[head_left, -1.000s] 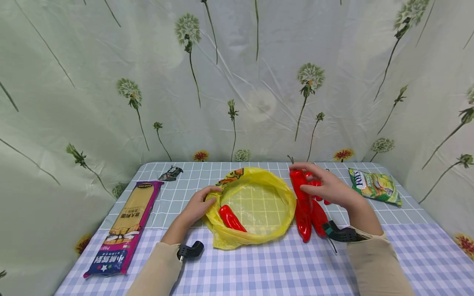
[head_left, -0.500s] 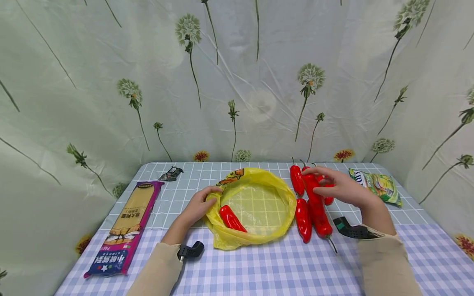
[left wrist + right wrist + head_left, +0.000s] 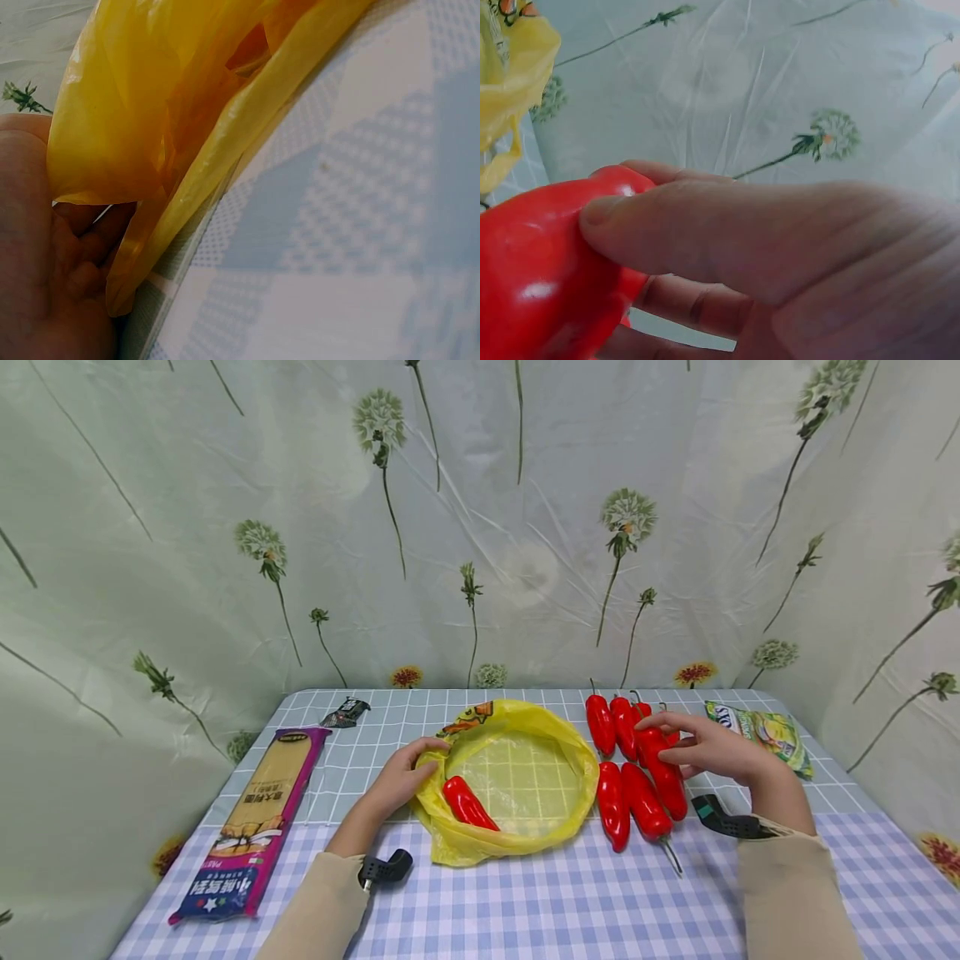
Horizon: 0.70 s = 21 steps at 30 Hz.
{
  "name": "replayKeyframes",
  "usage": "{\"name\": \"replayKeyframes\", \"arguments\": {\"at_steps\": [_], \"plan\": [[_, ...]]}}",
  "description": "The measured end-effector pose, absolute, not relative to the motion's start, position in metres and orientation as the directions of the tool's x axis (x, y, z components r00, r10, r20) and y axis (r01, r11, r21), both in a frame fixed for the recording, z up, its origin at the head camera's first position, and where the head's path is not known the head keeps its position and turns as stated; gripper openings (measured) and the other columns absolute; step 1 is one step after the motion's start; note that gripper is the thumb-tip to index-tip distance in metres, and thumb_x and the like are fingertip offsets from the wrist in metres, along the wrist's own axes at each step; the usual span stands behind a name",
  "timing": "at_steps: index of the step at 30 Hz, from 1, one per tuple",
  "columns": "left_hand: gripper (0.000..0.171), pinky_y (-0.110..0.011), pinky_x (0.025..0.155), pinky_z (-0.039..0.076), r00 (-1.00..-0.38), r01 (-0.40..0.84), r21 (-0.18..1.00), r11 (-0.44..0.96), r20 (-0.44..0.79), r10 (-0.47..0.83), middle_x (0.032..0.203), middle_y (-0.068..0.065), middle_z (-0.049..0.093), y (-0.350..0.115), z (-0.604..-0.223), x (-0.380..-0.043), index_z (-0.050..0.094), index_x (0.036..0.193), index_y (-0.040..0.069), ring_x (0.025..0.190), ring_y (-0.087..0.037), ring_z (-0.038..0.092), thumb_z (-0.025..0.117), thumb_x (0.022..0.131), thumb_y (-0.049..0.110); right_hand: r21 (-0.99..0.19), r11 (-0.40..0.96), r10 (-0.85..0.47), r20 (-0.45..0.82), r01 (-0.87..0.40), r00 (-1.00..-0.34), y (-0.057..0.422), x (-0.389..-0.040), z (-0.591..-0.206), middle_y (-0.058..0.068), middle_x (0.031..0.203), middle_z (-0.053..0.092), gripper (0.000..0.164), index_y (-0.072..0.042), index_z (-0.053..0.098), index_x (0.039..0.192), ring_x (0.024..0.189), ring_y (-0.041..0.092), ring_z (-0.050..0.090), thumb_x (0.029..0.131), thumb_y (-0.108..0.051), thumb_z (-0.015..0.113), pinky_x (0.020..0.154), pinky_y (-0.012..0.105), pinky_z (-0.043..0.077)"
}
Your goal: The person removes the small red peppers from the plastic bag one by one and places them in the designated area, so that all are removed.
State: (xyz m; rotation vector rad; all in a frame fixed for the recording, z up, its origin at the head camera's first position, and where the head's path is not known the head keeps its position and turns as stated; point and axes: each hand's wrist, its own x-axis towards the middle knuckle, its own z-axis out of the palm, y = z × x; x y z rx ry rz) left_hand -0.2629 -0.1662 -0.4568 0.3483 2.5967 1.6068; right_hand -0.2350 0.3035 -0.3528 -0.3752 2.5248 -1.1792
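My right hand holds a red pepper between thumb and fingers, at the right end of the front row. In the right wrist view the thumb lies along that glossy red pepper. Two more red peppers, one nearer the bag and one with its stem toward me, lie to its left. My left hand pinches the left rim of a yellow plastic bag, which is spread open; its folds fill the left wrist view. A red pepper lies inside the bag.
Several red peppers form a back row, partly hidden by my right hand. A green snack packet lies at the back right. On the left are a long pasta packet and a small black wrapper. A printed curtain hangs behind the table.
My right hand has moved right with its pepper, from beside the bag to the far end of the front row, uncovering peppers behind. The left hand and bag stay put.
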Motion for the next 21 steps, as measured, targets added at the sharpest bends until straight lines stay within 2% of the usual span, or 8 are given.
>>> {"name": "replayKeyframes", "arguments": {"at_steps": [8, 15, 21], "plan": [[0.033, -0.05, 0.115, 0.04, -0.974, 0.149, 0.884, 0.442, 0.053, 0.221, 0.144, -0.008, 0.057, -0.166, -0.458, -0.264, 0.064, 0.126, 0.018, 0.138, -0.03, 0.047, 0.054, 0.096, 0.009, -0.779, 0.627, -0.336, -0.251, -0.017, -0.908, 0.312, -0.239, -0.365, 0.024, 0.135, 0.047, 0.061, -0.012, 0.047, 0.145, 0.118, 0.032, 0.053, 0.09, -0.022, 0.071, 0.079, 0.042, 0.062], [0.033, -0.051, 0.115, 0.04, -0.972, 0.151, 0.886, 0.439, 0.054, 0.228, 0.144, -0.008, 0.057, -0.167, -0.459, -0.265, 0.064, 0.126, 0.017, 0.139, -0.03, 0.047, 0.054, 0.096, 0.009, -0.787, 0.616, -0.341, -0.272, 0.005, -0.9, 0.318, -0.241, -0.374, 0.023, 0.133, 0.048, 0.057, -0.012, 0.052, 0.139, 0.118, 0.032, 0.052, 0.087, -0.021, 0.074, 0.078, 0.043, 0.062], [0.033, -0.051, 0.115, 0.04, -0.968, 0.173, 0.887, 0.428, 0.073, 0.239, 0.143, -0.009, 0.058, -0.167, -0.458, -0.263, 0.064, 0.127, 0.016, 0.138, -0.031, 0.047, 0.054, 0.096, 0.008, -0.8, 0.599, -0.339, -0.293, 0.035, -0.894, 0.322, -0.244, -0.381, 0.022, 0.131, 0.052, 0.053, -0.01, 0.053, 0.136, 0.112, 0.029, 0.056, 0.088, -0.02, 0.073, 0.077, 0.044, 0.062]]}}
